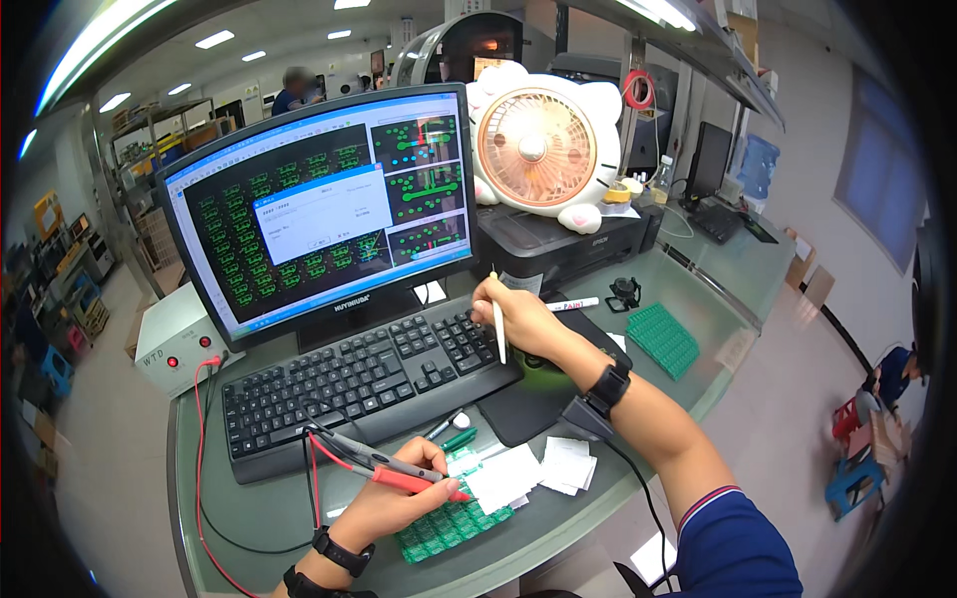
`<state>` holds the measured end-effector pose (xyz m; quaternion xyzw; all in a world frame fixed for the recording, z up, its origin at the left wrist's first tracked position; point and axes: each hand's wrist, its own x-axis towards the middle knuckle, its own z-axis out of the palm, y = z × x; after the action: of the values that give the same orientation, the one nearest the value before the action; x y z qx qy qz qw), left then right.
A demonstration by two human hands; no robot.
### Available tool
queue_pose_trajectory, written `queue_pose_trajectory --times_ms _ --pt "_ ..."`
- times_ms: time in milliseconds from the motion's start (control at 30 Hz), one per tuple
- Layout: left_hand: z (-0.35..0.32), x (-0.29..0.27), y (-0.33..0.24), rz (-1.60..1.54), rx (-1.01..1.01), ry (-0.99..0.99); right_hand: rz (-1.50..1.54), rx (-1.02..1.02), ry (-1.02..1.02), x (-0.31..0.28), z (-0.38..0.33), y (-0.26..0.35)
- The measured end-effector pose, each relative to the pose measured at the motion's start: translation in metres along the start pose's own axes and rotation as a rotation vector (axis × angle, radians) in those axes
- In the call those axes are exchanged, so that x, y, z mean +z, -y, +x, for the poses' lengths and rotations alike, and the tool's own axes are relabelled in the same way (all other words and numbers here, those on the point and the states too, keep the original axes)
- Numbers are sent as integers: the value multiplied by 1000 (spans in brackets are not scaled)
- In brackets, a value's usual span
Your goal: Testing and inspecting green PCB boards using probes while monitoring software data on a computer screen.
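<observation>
My left hand (pixel 384 510) is closed around two test probes, a red probe (pixel 404 480) and a grey probe (pixel 384 458). Their tips point at a panel of small green circuit boards (pixel 439 533) on the desk. White paper slips (pixel 506 476) partly cover this panel. Over the right end of the black keyboard (pixel 369 374), my right hand (pixel 523 317) grips a slim white pen-like stick (pixel 500 334). Its fingers are at the number pad; whether one presses a key I cannot tell. Behind the keyboard, a monitor (pixel 329 214) shows green board layouts and a dialog box.
Red and black leads run to a white box (pixel 179 339) at left. More paper slips (pixel 568 465), a mouse pad (pixel 518 409), a white marker (pixel 573 304) and another green board panel (pixel 663 341) lie rightward. A cat-shaped fan (pixel 538 145) stands on a black printer (pixel 558 249).
</observation>
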<state>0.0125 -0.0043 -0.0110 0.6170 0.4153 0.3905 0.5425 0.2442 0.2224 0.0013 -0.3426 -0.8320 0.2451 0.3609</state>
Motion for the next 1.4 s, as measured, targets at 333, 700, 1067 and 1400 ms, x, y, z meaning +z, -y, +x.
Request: queue_pose_trajectory --times_ms 333,700,1067,1400 --pt "-1 -1 -1 35 21 15 -331 -280 178 24 7 18" --pt "-1 -2 1 58 26 39 -60 -24 6 15 16 -3" --pt "-1 0 4 -28 -2 -6 24 -27 -133 2 -21 3" --pt "0 -1 5 -8 -33 -6 17 -18 -204 -1 -23 4"
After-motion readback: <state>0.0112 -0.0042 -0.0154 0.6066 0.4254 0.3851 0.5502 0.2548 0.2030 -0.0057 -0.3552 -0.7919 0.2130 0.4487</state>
